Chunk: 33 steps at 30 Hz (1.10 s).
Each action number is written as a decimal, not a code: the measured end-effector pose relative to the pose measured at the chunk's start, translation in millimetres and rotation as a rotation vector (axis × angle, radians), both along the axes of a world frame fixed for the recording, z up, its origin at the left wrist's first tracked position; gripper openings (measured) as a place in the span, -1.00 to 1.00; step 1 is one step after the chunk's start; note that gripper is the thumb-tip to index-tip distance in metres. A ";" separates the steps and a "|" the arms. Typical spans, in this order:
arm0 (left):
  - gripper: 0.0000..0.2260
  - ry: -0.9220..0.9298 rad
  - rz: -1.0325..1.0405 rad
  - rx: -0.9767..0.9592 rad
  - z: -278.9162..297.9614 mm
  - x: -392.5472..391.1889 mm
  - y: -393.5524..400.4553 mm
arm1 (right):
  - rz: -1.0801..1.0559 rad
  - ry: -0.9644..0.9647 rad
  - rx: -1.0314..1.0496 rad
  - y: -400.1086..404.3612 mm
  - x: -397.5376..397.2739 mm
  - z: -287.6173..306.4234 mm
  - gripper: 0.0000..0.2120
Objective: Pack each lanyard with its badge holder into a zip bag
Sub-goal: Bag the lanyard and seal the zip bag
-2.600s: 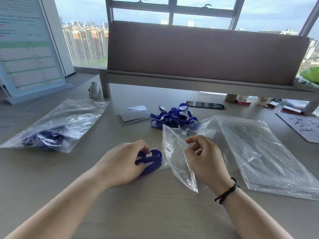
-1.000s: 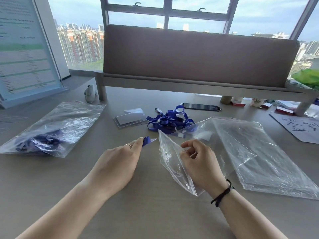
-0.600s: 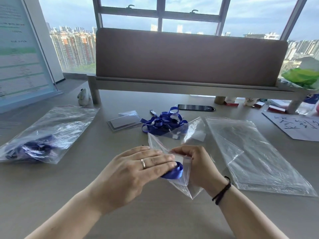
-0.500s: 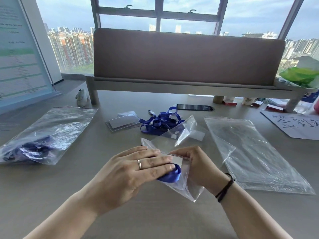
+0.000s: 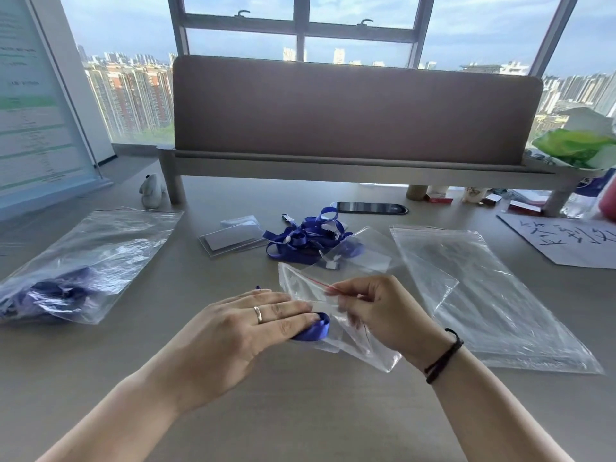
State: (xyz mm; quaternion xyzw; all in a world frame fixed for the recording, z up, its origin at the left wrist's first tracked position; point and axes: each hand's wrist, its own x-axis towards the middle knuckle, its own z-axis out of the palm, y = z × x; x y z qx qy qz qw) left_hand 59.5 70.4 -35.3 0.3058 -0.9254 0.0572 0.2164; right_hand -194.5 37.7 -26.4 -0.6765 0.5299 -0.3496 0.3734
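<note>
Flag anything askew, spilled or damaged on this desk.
Nothing stands out. The loose lanyards lie tangled beside the badge holders, and the spare zip bags lie flat, as you would expect mid-packing.

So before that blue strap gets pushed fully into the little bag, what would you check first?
1. Right hand pinches the zip bag mouth: ok.
2. Mouth open wide enough: cannot tell.
3. Left hand rests on the rolled lanyard: ok.
4. Lanyard fully inside: not ok, it sits at the mouth.
5. Badge holder with it: cannot tell, hidden by the hand.
6. Spare zip bags beside: ok.
</note>
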 end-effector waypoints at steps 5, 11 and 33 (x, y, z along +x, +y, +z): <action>-0.49 -0.050 0.067 -0.099 -2.2 -5.7 1.2 | 0.011 0.086 -0.142 6.0 9.5 -2.3 -0.79; -0.63 -0.122 0.191 -0.165 -7.8 -23.5 1.1 | 0.128 0.090 -0.205 21.7 28.7 -4.4 -0.77; -0.56 0.450 0.368 0.132 -4.9 -9.5 1.7 | -0.133 -0.175 -0.149 12.5 14.3 8.9 -0.73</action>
